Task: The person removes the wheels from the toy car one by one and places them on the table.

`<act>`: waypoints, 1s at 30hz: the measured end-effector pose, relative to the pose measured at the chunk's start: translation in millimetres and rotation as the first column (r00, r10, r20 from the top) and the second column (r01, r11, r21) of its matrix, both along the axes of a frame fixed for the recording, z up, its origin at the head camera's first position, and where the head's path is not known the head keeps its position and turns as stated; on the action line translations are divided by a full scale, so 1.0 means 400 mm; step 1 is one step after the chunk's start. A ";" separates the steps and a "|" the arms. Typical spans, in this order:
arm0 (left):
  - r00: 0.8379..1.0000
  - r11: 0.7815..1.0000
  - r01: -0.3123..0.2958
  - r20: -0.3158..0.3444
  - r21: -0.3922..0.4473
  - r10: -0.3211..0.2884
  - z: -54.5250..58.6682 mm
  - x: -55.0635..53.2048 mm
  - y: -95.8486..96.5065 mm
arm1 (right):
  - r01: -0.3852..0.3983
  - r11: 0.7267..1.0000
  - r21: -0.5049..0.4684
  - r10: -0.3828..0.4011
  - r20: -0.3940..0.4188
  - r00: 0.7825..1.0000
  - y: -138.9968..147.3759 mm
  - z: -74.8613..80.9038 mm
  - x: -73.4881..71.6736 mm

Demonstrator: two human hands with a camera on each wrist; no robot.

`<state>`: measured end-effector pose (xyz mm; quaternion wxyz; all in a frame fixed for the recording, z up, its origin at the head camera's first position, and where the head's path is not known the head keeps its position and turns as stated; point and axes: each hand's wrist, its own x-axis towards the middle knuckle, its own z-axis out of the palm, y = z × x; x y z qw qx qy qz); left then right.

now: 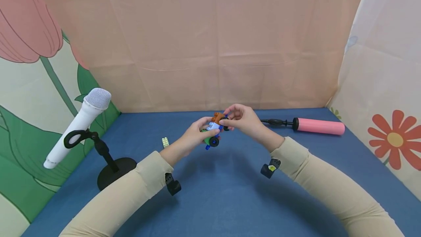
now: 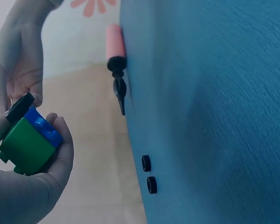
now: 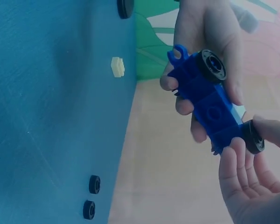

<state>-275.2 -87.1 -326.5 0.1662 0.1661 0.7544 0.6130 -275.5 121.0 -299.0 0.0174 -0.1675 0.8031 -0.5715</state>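
**Toy car (image 1: 214, 125) held above a blue table (image 1: 227, 200)**

The left hand (image 1: 194, 134) grips its body; the right hand (image 1: 245, 120) pinches a black wheel (image 3: 253, 138) at one end. Beyond, two loose wheels (image 2: 151, 185) lie near the table's back edge, before a peach backdrop (image 1: 213, 46).

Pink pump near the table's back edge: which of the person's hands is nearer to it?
Right. The right hand, gripping the toy car, is left of the pink pump; the left hand, also holding the car, is farther left.
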 end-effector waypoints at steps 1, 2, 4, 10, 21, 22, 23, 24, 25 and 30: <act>1.000 1.000 -0.004 -0.002 -0.005 0.004 -0.001 -0.001 -0.001 | -0.013 1.000 -0.010 0.013 -0.005 1.000 0.001 -0.003 0.000; 1.000 1.000 -0.007 -0.007 -0.013 0.006 -0.002 -0.002 -0.002 | -0.031 0.999 -0.022 0.030 -0.011 0.999 0.003 -0.006 -0.001; 1.000 1.000 -0.015 -0.008 -0.025 0.015 -0.004 -0.003 -0.003 | -0.076 0.996 -0.042 0.075 -0.021 0.997 0.009 -0.012 -0.001; 0.999 0.998 -0.032 -0.029 -0.047 0.031 -0.015 -0.005 -0.005 | -0.195 0.980 -0.040 0.193 -0.054 0.980 0.016 -0.023 0.004; 0.996 0.998 -0.048 -0.071 -0.041 0.045 -0.024 -0.006 0.002 | -0.185 0.982 0.024 0.186 -0.148 0.971 0.006 -0.032 0.011; 0.996 0.998 -0.051 -0.073 -0.044 0.048 -0.025 -0.006 0.002 | -0.182 0.983 0.026 0.183 -0.152 0.971 0.006 -0.034 0.011; 0.996 0.997 -0.053 -0.076 -0.047 0.049 -0.025 -0.005 0.002 | -0.178 0.984 0.024 0.180 -0.155 0.971 0.005 -0.036 0.011; 0.996 0.997 -0.056 -0.077 -0.054 0.052 -0.025 -0.005 0.002 | -0.177 0.984 0.025 0.178 -0.157 0.971 0.005 -0.038 0.011; 0.996 0.996 -0.059 -0.078 -0.061 0.054 -0.025 -0.004 0.002 | -0.176 0.984 0.022 0.177 -0.158 0.971 0.004 -0.039 0.011; 0.995 0.995 -0.065 -0.081 -0.080 0.059 -0.028 0.000 0.002 | -0.203 0.979 -0.005 0.200 -0.160 0.967 0.003 -0.047 0.013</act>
